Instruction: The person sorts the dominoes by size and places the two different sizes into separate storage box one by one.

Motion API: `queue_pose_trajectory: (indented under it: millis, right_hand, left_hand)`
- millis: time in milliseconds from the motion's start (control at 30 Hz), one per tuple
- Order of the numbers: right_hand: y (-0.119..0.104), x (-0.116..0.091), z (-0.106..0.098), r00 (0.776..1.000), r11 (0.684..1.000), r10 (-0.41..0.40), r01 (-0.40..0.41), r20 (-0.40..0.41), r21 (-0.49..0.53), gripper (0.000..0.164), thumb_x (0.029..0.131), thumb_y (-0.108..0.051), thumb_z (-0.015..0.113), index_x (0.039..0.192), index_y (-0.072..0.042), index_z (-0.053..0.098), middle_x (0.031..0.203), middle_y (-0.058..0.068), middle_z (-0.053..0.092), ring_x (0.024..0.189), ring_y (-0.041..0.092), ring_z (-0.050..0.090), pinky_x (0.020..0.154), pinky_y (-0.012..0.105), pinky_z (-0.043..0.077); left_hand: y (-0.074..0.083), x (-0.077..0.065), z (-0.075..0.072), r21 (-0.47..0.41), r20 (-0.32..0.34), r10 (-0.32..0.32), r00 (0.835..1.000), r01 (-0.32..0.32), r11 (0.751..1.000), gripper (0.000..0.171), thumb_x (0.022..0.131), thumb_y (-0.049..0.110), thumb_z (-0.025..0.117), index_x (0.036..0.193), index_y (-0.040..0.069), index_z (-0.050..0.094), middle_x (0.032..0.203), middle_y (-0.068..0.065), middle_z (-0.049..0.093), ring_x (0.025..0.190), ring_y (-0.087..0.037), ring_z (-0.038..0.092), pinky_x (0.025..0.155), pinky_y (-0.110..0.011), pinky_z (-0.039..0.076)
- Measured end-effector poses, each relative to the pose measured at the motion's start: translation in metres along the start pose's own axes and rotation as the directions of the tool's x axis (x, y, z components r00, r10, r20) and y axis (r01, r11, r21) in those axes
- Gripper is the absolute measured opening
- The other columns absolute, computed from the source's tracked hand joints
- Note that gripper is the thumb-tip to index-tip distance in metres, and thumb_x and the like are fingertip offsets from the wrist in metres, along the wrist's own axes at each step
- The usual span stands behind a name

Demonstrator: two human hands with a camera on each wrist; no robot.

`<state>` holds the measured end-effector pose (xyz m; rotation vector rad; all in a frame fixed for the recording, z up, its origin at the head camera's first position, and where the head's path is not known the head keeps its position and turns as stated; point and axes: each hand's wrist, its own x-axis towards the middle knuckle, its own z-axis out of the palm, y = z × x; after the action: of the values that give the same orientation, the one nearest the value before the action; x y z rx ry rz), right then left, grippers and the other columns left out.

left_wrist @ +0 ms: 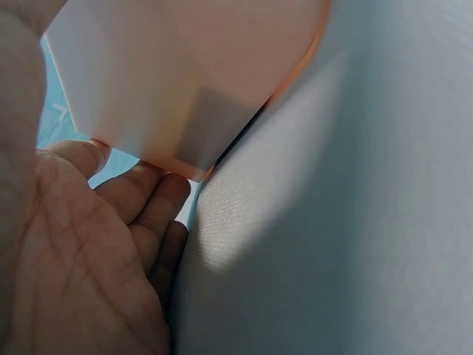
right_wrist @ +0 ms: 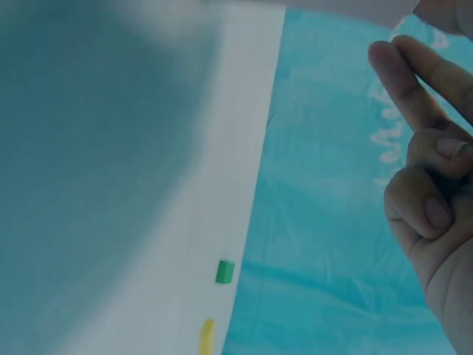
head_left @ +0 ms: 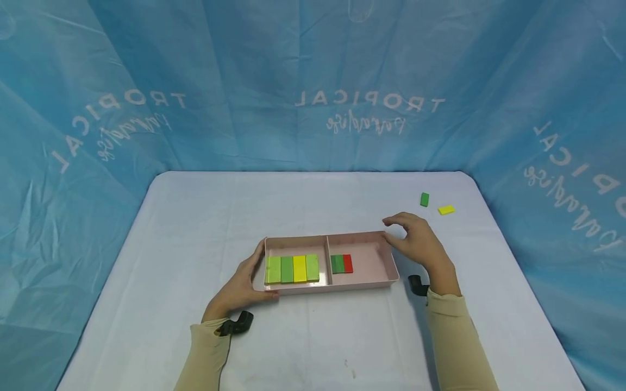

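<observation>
A pale pink two-compartment box (head_left: 362,282) stands in the middle of the table. My left hand (head_left: 244,282) grips its left end, thumb at the front side and fingers at the back corner; the left wrist view shows the fingertips (left_wrist: 174,192) against the box wall. Several light green, green and yellow tiles (head_left: 299,269) lie side by side in the left compartment. Green and red tiles (head_left: 347,263) sit against the divider in the right one. My right hand (head_left: 418,239) is at the box's back right corner, thumb right at the rim, index finger arched away, nothing held.
Beyond my right hand, a green tile (head_left: 424,199) and a yellow tile (head_left: 446,209) lie loose on the white tabletop (head_left: 220,206). A blue printed curtain (head_left: 274,65) borders the table at the back and both sides. Each wrist wears a black camera mount.
</observation>
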<state>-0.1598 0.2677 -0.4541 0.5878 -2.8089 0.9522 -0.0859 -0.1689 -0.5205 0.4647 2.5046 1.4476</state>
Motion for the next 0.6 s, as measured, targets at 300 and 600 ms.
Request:
queue_pose_trajectory:
  millis: [300,600]
  right_hand:
    - [0.026,0.014,-0.013,0.983,0.993,0.107,-0.115,-0.151,-0.040,0.028,0.091,-0.012,0.074,0.115,0.000,0.073,0.113,0.016,0.072,0.111,0.036,0.065,0.095,0.059,0.053]
    - [0.048,0.007,-0.012,0.901,0.919,0.387,-0.393,-0.195,0.005,0.036,0.095,-0.023,0.067,0.124,-0.001,0.069,0.122,0.020,0.068,0.120,0.039,0.058,0.098,0.060,0.048]
  left_hand:
    - [-0.003,0.001,0.004,-0.011,-0.012,0.006,1.000,-0.006,1.000,0.135,0.069,0.037,0.094,0.164,0.024,-0.001,0.170,-0.009,0.009,0.155,-0.037,0.010,0.122,-0.063,0.012]
    - [0.002,-0.001,0.002,-0.019,-0.008,-0.017,1.000,0.017,1.000,0.135,0.068,0.036,0.095,0.164,0.021,0.001,0.169,-0.010,0.009,0.154,-0.039,0.010,0.121,-0.066,0.011]
